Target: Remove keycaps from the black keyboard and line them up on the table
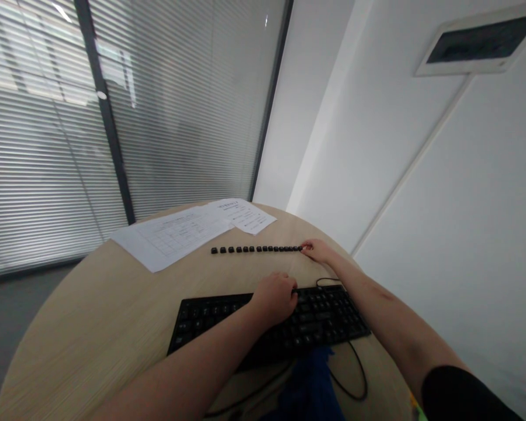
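A black keyboard (pixel 328 316) lies at a slant near me on the round table. My left hand (pixel 277 298) rests over its back edge with fingers curled; a bit of something dark shows by the fingertips, too hidden to name. Beyond the keyboard runs a straight row of several small black keycaps (pixel 252 249). At the row's right end my right hand (pixel 315 250) pinches a keycap (pixel 301 249), which is largely covered by the fingers.
Printed paper sheets (pixel 175 237) overlap on the far left of the wooden table (pixel 92 316). A black cable (pixel 363 380) loops by the keyboard, and blue cloth (pixel 311 389) shows at the near edge. Blinds (pixel 179 117) and a white wall (pixel 442 204) stand behind.
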Demonstrator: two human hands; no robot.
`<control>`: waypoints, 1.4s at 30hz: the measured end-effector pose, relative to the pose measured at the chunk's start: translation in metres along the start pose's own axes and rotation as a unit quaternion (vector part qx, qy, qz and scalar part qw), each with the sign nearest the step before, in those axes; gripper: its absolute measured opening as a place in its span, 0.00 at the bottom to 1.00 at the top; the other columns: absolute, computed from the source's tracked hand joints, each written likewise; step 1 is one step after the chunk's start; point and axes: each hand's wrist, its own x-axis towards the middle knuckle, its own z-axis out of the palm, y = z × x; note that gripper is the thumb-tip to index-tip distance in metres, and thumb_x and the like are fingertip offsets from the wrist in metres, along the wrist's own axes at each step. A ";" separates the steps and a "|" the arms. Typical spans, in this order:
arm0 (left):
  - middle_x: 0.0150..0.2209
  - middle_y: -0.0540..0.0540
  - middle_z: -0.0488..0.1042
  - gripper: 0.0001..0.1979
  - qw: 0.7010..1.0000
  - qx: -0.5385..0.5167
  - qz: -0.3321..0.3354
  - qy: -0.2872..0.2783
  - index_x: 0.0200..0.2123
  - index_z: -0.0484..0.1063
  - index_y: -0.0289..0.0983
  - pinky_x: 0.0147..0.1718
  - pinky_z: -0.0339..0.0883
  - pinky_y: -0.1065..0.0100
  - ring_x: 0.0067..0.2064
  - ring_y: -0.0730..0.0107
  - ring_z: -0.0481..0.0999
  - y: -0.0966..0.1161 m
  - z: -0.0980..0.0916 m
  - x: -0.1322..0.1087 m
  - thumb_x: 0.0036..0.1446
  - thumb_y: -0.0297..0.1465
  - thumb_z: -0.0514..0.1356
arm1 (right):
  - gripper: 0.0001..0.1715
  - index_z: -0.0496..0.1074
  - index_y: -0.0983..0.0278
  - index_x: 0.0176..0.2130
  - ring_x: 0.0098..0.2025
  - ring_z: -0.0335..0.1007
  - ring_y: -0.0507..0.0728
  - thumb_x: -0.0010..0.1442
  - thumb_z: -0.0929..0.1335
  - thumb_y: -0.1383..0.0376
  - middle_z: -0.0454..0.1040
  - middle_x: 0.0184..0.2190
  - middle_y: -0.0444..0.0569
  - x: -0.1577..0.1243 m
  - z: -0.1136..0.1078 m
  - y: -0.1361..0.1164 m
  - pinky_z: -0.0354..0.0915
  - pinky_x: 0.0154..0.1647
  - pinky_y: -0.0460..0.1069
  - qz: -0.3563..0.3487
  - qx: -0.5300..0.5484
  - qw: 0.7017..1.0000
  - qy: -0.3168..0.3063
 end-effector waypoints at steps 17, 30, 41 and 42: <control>0.40 0.41 0.79 0.12 1.000 0.022 0.000 -0.022 0.40 0.80 0.38 0.46 0.71 0.59 0.46 0.55 0.76 -0.001 -0.003 0.003 0.61 0.34 0.56 | 0.34 0.75 0.65 0.40 0.21 0.64 0.53 0.68 0.56 0.43 0.65 0.20 0.46 -0.128 -0.061 -0.018 0.69 0.26 0.49 0.107 0.584 0.796 0.116; 0.42 0.42 0.78 0.12 0.999 0.035 0.002 -0.026 0.42 0.79 0.39 0.47 0.69 0.60 0.46 0.57 0.76 -0.002 -0.007 0.003 0.62 0.32 0.57 | 0.26 0.68 0.62 0.49 0.29 0.72 0.52 0.57 0.72 0.51 0.74 0.33 0.47 -0.167 -0.008 -0.051 0.70 0.26 0.46 0.085 0.610 0.779 0.113; 0.41 0.42 0.78 0.13 0.998 0.042 0.012 -0.038 0.41 0.80 0.39 0.47 0.69 0.61 0.46 0.58 0.76 -0.002 -0.009 0.004 0.63 0.32 0.55 | 0.27 0.71 0.64 0.50 0.27 0.66 0.51 0.57 0.69 0.50 0.73 0.32 0.46 -0.165 -0.001 -0.043 0.60 0.24 0.45 0.022 0.479 0.870 0.112; 0.42 0.42 0.78 0.13 0.998 0.043 0.011 -0.039 0.41 0.80 0.39 0.47 0.69 0.61 0.46 0.58 0.76 -0.002 -0.009 0.004 0.63 0.32 0.55 | 0.27 0.71 0.64 0.50 0.27 0.65 0.51 0.58 0.68 0.49 0.72 0.31 0.46 -0.166 -0.002 -0.044 0.60 0.24 0.45 0.025 0.475 0.872 0.116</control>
